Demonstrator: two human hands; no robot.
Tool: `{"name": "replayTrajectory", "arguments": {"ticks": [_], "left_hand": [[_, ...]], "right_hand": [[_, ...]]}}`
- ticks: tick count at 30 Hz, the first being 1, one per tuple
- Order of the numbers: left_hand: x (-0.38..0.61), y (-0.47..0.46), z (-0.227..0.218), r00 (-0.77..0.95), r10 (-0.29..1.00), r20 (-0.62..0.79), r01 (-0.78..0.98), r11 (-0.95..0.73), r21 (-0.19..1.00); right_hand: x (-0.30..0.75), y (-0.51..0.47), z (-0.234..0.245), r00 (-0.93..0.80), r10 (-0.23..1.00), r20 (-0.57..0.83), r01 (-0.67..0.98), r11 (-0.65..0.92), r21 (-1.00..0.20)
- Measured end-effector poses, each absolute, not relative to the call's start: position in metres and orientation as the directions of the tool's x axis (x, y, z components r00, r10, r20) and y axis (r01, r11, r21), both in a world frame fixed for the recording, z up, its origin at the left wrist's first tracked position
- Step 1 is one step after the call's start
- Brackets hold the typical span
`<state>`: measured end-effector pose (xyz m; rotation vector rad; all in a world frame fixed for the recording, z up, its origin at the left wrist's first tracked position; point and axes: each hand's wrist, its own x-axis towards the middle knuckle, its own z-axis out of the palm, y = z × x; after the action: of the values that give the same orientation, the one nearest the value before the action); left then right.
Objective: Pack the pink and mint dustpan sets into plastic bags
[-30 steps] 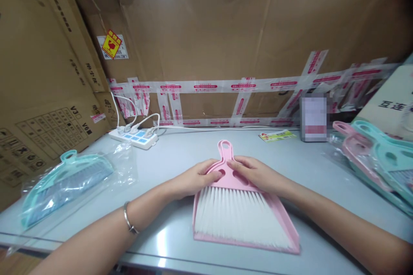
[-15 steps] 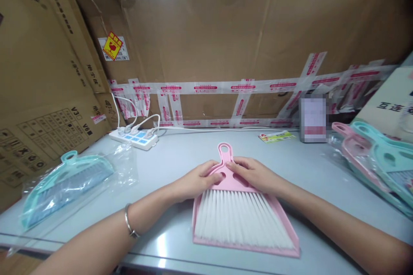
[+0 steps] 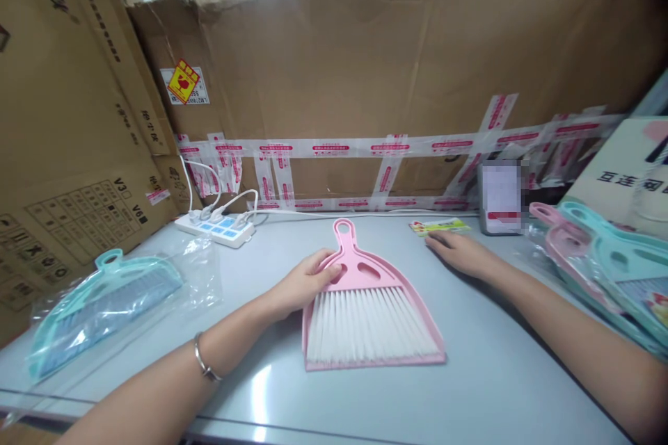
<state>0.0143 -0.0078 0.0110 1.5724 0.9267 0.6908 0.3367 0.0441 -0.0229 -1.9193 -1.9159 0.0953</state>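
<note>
A pink dustpan (image 3: 417,337) with a white-bristled pink brush (image 3: 365,320) nested in it lies on the grey table in front of me. My left hand (image 3: 303,283) rests on the left shoulder of the brush, fingers curled over its edge. My right hand (image 3: 459,252) lies flat on the table to the right of the pan's handle, fingers stretched toward a small green and yellow card (image 3: 439,226), holding nothing.
A teal brush set in a clear bag (image 3: 99,302) lies at the left. A white power strip (image 3: 216,228) with cords sits at the back. Pink and teal sets (image 3: 600,257) are stacked at the right, near a small box (image 3: 499,196). Cardboard walls (image 3: 334,62) enclose the table.
My right hand has left the brush and moved right toward the small card. The pink set has shifted slightly left and away under my left hand.
</note>
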Motion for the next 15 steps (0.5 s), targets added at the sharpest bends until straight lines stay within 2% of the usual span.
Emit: {"name": "replayTrajectory", "arguments": {"ticks": [2,4,11,15], "left_hand": [[0.011,-0.004,0.011,0.494,0.869,-0.038,0.184,-0.062,0.981],[0.008,-0.001,0.011,0.450,0.892,-0.045,0.189,-0.046,0.981],[0.006,0.006,0.006,0.406,0.913,-0.041,0.182,-0.037,0.983],[0.007,0.005,0.006,0.420,0.907,-0.044,0.175,-0.033,0.984]], "right_hand": [[0.334,0.044,-0.024,-0.002,0.973,0.229,0.926,0.088,-0.366],[0.337,0.046,-0.026,0.031,0.969,0.246,0.927,0.065,-0.369],[0.371,0.070,-0.047,0.384,0.874,0.299,0.901,-0.285,-0.326],[0.376,0.082,-0.056,0.437,0.844,0.311,0.880,-0.328,-0.345]]}}
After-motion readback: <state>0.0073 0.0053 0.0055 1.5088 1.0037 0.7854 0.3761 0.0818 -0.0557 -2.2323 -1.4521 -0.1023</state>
